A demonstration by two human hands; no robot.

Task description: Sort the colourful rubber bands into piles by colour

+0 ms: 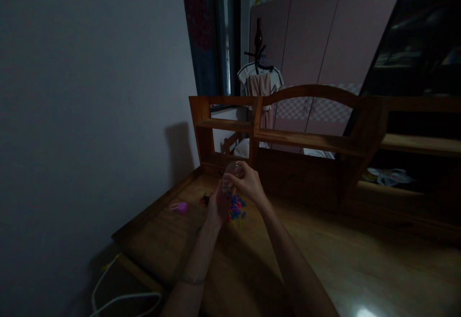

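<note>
A clear, see-through container [232,169] with a rounded outline, like a small cup or jar, is held up over the table. My left hand [218,205] is closed round its lower left side. Fingers of my right hand [249,182] pinch it from the right, near its upper part. Something pale shows inside or behind its lower end, too dim to make out. Below the hands lies a pile of small blue, pink and yellow pieces [236,207], partly hidden by my left hand. To the left of that hand is a small dark and reddish cluster [205,199].
A purple round item with a loop [182,207] lies at the left on the wooden table [309,245]. Wooden shelving [302,139] rises along the back edge, with a plastic bag [391,176] at right. A white cable [122,298] hangs at the lower left, by the wall.
</note>
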